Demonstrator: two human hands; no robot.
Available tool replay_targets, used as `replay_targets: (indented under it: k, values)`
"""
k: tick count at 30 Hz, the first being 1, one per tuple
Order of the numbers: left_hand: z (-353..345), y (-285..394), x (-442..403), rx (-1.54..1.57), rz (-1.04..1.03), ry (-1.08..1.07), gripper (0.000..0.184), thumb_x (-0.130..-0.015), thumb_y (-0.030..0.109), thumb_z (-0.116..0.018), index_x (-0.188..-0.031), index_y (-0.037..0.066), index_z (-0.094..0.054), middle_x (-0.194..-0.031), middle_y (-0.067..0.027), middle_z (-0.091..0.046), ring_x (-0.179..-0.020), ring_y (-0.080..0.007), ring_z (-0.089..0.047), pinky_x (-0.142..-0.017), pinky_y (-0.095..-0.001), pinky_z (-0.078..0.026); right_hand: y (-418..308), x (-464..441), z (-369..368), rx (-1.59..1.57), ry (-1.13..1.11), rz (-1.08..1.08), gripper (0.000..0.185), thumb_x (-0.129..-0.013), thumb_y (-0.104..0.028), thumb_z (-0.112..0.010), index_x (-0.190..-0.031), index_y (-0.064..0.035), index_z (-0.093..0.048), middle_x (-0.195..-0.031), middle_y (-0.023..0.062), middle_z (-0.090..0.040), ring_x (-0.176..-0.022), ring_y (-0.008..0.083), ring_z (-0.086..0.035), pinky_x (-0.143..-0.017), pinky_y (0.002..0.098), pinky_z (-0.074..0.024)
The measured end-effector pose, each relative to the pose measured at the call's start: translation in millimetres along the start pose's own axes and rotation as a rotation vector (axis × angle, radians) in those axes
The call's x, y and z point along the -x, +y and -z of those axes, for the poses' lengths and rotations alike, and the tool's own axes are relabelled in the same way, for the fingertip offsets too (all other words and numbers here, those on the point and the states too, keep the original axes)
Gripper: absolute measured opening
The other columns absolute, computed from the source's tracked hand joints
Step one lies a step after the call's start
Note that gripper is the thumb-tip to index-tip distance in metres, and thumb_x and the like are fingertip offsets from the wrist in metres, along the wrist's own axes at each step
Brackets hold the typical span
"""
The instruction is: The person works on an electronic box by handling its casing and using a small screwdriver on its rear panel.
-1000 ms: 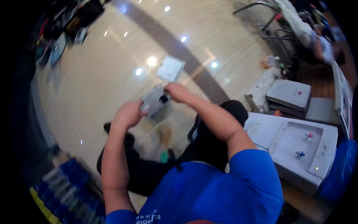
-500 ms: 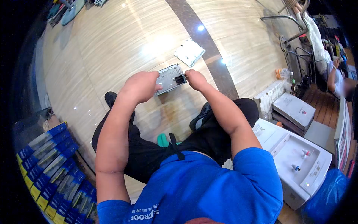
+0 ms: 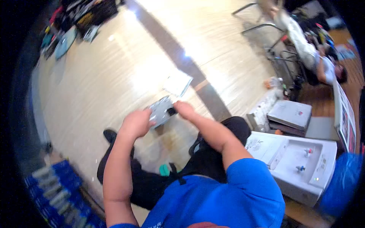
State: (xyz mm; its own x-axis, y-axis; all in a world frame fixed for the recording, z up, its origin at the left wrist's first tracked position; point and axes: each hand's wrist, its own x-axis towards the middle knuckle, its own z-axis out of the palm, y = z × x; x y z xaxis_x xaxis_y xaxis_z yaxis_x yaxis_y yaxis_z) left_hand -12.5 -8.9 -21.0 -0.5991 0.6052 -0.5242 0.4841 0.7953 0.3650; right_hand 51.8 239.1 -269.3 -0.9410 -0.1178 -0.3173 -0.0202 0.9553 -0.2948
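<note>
A silver metal car stereo (image 3: 161, 109) with a black socket at its right end is held between my hands, low above the floor. My left hand (image 3: 137, 122) is closed around its left end, thumb on the upper face. At the opposite end my right hand (image 3: 184, 109) has its fingers pinched at the corner beside the socket; motion blur hides the exact contact. Just beyond the stereo, a flat pale metal panel (image 3: 178, 83) lies on the tiles.
A white water dispenser (image 3: 304, 159) lies to my right, with a grey case (image 3: 291, 113) behind it. Blue packages (image 3: 57, 186) stand at lower left. A metal-framed chair (image 3: 262, 26) and a seated person (image 3: 323, 64) are at upper right.
The view has tilted, so the floor and panel sit lower in it. Both hands still hold the stereo, which now appears more slanted.
</note>
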Motion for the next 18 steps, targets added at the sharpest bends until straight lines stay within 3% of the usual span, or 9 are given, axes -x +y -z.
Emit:
replay_targets:
  k: [2,11,18]
  values:
    - [9,10,3,0.004,0.046,-0.031,0.037,-0.086,0.033,-0.069,-0.109,0.004,-0.064,-0.102,-0.0202,-0.068,-0.097,-0.0374,-0.065,-0.084,-0.0474,-0.051,-7,-1,10,-0.119,-0.051,-0.072,0.015,-0.086,-0.011,-0.052,-0.093,-0.0049,-0.063,-0.099,0.0173,-0.066,-0.094,0.0352,-0.065,-0.080,0.0456,-0.0527]
    - [1,15,-3,-0.038,-0.003,0.009,0.044,-0.085,0.034,-0.071,-0.116,0.004,-0.064,-0.109,-0.0219,-0.066,-0.103,-0.0381,-0.063,-0.088,-0.0468,-0.050,-27,14,33,-0.041,0.082,-0.046,0.015,-0.079,-0.013,-0.059,-0.080,-0.0025,-0.070,-0.090,0.0174,-0.069,-0.082,0.0343,-0.070,-0.067,0.0455,-0.0567]
    - [-4,22,-3,-0.052,0.019,-0.046,0.045,-0.085,0.033,-0.071,-0.118,0.004,-0.064,-0.112,-0.0221,-0.066,-0.107,-0.0376,-0.062,-0.091,-0.0449,-0.050,-30,19,38,-0.045,0.068,-0.024,0.018,-0.080,-0.014,-0.058,-0.080,-0.0029,-0.071,-0.089,0.0182,-0.070,-0.081,0.0343,-0.070,-0.066,0.0456,-0.0567]
